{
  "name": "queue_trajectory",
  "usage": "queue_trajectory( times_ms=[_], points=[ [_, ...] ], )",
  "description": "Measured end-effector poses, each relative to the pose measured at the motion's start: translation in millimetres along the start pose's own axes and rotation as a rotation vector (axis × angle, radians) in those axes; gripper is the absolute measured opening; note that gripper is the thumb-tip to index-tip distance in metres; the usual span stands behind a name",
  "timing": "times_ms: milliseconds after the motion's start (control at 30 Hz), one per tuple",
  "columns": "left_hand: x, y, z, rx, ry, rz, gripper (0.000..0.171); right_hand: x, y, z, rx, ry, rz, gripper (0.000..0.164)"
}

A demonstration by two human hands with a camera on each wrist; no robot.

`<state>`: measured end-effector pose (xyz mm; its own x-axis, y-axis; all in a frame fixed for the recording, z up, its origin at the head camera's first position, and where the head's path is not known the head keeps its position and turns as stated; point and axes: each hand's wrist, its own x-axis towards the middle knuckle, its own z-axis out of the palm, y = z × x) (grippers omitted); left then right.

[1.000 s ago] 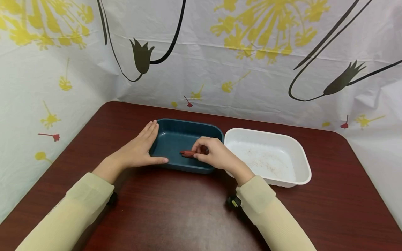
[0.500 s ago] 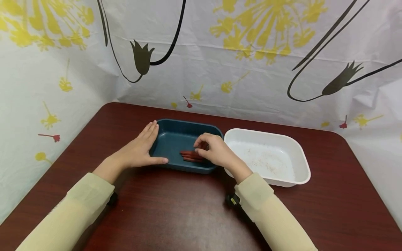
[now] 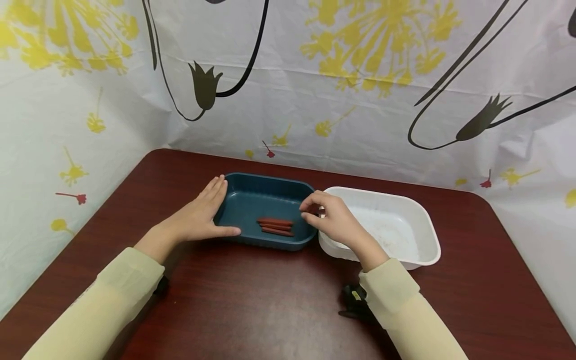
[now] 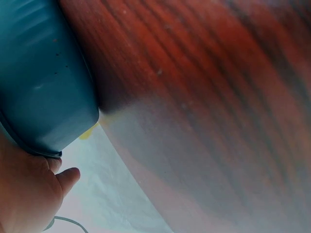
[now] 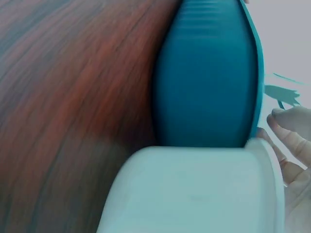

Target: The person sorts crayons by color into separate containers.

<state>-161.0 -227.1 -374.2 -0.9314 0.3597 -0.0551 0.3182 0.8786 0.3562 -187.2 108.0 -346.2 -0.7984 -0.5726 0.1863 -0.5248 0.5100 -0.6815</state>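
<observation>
Several slim reddish-brown sticks (image 3: 276, 226) lie side by side in the front part of a dark blue tray (image 3: 252, 242); their exact kind is unclear. My left hand (image 3: 193, 212) rests against the tray's left end, fingers straight along the rim and thumb at the front corner. Over the seam between the blue tray and a white tray (image 3: 416, 235) hovers my right hand (image 3: 335, 220), fingers loosely bent, thumb and fingertips apart. I see nothing held in it. The right wrist view shows its bent fingers (image 5: 294, 138) beside the white tray's rim.
The white tray sits right against the blue one and has brown crumbs on its floor. Both stand on a dark red wooden table (image 3: 252, 305). A white patterned sheet (image 3: 279, 110) hangs behind and at the sides.
My right hand has let go of the sticks and moved right, toward the white tray. The sticks now lie uncovered in the blue tray. My left hand has stayed in place.
</observation>
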Motion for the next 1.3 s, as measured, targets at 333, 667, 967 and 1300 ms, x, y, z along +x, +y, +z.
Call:
queue_trajectory(
  times_ms=[333, 667, 967, 1300],
  points=[
    [0.8, -0.6, 0.4, -0.001, -0.005, -0.006, 0.126, -23.0, 12.1, -23.2, -0.001, 0.096, 0.022, 0.012],
    [0.0, -1.1, 2.1, 0.001, 0.004, -0.013, 0.126, -51.6, 26.4, -50.6, -0.030, 0.164, 0.031, 0.026],
    [1.5, -0.4, 3.3, 0.006, 0.004, -0.006, 0.126, -84.9, 46.1, -80.2, -0.172, 0.209, 0.042, 0.046],
    [1.4, 0.1, 2.9, 0.007, 0.004, -0.013, 0.126, -121.4, 77.5, -117.2, -0.215, 0.221, 0.192, 0.077]
  ],
)
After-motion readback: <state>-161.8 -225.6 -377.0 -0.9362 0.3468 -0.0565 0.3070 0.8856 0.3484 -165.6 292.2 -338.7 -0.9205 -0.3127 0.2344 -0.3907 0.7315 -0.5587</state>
